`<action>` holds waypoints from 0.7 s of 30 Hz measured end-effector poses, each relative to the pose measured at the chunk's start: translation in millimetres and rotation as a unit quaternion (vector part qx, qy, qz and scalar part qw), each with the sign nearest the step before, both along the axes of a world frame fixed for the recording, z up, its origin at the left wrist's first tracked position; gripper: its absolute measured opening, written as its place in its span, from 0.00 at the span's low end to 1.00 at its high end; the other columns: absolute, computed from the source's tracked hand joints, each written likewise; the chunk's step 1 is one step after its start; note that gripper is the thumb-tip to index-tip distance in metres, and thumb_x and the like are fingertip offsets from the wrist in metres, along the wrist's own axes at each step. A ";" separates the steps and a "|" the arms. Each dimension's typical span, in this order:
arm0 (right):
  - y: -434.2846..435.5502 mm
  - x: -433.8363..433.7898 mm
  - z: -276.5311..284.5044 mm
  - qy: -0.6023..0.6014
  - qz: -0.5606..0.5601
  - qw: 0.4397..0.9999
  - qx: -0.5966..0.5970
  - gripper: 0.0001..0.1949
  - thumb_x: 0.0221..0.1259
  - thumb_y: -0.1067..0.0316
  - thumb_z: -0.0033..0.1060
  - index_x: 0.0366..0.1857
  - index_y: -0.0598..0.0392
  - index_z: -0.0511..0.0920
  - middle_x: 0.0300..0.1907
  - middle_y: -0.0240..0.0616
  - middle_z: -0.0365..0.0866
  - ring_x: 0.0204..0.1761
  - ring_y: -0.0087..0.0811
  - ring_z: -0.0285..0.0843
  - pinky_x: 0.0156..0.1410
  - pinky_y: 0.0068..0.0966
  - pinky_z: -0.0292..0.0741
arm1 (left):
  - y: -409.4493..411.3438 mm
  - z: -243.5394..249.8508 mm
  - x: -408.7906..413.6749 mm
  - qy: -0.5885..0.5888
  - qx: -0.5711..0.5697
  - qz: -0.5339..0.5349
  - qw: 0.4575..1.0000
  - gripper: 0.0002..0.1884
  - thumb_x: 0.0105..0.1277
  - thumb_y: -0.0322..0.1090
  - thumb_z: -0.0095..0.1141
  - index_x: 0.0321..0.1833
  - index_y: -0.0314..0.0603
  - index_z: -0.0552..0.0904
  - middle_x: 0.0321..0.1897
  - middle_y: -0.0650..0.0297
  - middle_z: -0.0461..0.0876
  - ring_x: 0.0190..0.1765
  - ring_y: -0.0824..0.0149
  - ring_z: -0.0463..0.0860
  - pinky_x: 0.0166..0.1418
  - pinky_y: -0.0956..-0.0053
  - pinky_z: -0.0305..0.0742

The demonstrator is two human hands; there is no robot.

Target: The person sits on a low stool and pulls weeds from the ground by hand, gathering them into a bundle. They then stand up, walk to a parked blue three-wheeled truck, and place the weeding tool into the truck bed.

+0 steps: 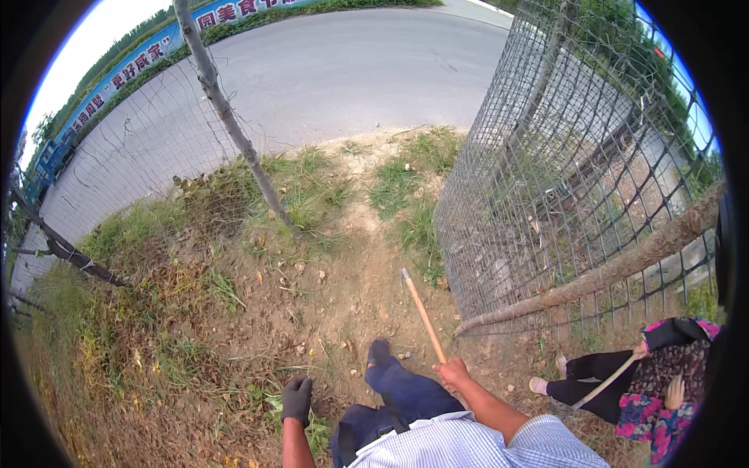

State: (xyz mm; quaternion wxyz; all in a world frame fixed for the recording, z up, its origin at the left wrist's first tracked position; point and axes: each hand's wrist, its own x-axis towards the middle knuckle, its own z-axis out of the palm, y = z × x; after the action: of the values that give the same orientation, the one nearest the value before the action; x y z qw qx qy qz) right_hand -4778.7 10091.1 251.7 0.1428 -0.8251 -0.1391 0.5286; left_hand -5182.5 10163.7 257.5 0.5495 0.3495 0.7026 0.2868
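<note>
My right hand [452,374], bare, is wrapped around a wooden tool handle [426,319]. The handle slants forward over the dirt, its far end pale grey; no blade shows there, and its rear end is hidden behind my forearm. My left hand [297,401], in a dark glove, hangs beside my left thigh above green weeds [316,430]. Its fingers are curled in with nothing visible between them. One dark shoe [379,351] stands on the bare dirt path [368,269] ahead of me.
Wire mesh fencing [509,234] with a rough wooden pole [597,278] borders the right. A leaning post [228,117] holds thin mesh at left. Beyond lie a paved road [351,70] and a printed banner [137,64]. Another person [661,380] at lower right holds a pale stick [605,383].
</note>
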 end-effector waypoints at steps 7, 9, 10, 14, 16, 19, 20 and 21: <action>194.4 -0.5 24.1 0.046 -0.040 0.995 0.075 0.13 0.58 0.63 0.65 0.26 0.62 0.74 0.15 0.35 0.71 0.12 0.28 0.68 0.15 0.31 0.65 | 27.1 -37.1 -19.2 -0.048 -0.221 0.074 0.971 0.11 0.61 0.37 0.58 0.23 0.40 0.80 0.16 0.67 0.75 0.18 0.73 0.73 0.23 0.75 0.67; 240.8 2.7 24.3 0.060 -0.055 0.991 0.104 0.13 0.57 0.63 0.65 0.26 0.62 0.74 0.15 0.35 0.70 0.12 0.27 0.68 0.15 0.30 0.65 | 40.9 -34.5 -15.0 0.163 -0.274 -0.049 0.947 0.13 0.58 0.41 0.61 0.29 0.36 0.85 0.23 0.60 0.83 0.24 0.68 0.80 0.28 0.72 0.75; 262.5 6.0 21.4 0.045 -0.055 0.993 0.098 0.13 0.57 0.64 0.65 0.26 0.62 0.74 0.16 0.34 0.70 0.12 0.27 0.67 0.15 0.30 0.65 | 50.6 -33.0 -12.9 0.157 -0.282 -0.045 0.945 0.14 0.57 0.42 0.61 0.31 0.34 0.85 0.25 0.59 0.84 0.25 0.67 0.81 0.30 0.71 0.76; 336.7 30.2 5.9 0.021 -0.073 0.994 0.084 0.12 0.57 0.64 0.66 0.27 0.61 0.73 0.16 0.33 0.69 0.12 0.27 0.65 0.15 0.30 0.64 | 132.3 -40.4 -6.5 0.139 -0.268 -0.059 0.952 0.17 0.56 0.44 0.62 0.34 0.32 0.86 0.26 0.57 0.85 0.27 0.67 0.82 0.32 0.70 0.77; 371.7 51.3 2.8 -0.019 -0.063 0.995 0.078 0.12 0.57 0.64 0.66 0.26 0.60 0.73 0.16 0.33 0.69 0.12 0.27 0.66 0.15 0.30 0.64 | 193.2 -54.1 -4.8 0.141 -0.257 -0.079 0.953 0.18 0.56 0.45 0.62 0.35 0.32 0.86 0.26 0.56 0.85 0.27 0.67 0.82 0.32 0.69 0.76; 405.4 73.4 6.8 -0.073 -0.063 0.994 0.054 0.12 0.56 0.64 0.66 0.25 0.60 0.73 0.15 0.34 0.70 0.12 0.28 0.68 0.15 0.31 0.66 | 294.0 -73.2 4.9 0.023 -0.295 0.001 0.955 0.15 0.58 0.42 0.57 0.32 0.35 0.85 0.24 0.57 0.84 0.26 0.65 0.81 0.30 0.70 0.74; 416.5 79.8 10.0 -0.065 -0.091 0.993 0.049 0.13 0.56 0.65 0.67 0.24 0.60 0.73 0.15 0.35 0.71 0.12 0.29 0.69 0.15 0.31 0.66 | 332.8 -76.1 8.4 0.093 -0.267 -0.060 0.957 0.13 0.59 0.41 0.56 0.27 0.37 0.82 0.19 0.59 0.80 0.24 0.68 0.78 0.28 0.71 0.72; 431.3 88.1 12.9 -0.063 -0.123 0.990 0.036 0.13 0.55 0.65 0.67 0.23 0.61 0.74 0.15 0.36 0.73 0.12 0.30 0.70 0.15 0.32 0.67 | 364.9 -73.7 15.2 -0.002 -0.225 -0.043 0.973 0.12 0.62 0.40 0.56 0.30 0.36 0.82 0.19 0.62 0.78 0.23 0.70 0.77 0.28 0.71 0.72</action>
State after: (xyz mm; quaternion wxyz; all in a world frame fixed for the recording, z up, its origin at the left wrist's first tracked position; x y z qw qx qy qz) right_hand -4690.7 10522.3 264.6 0.2276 -0.8617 -0.0639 0.4490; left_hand -5167.3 10528.5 183.8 0.6276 0.2461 0.7320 0.0982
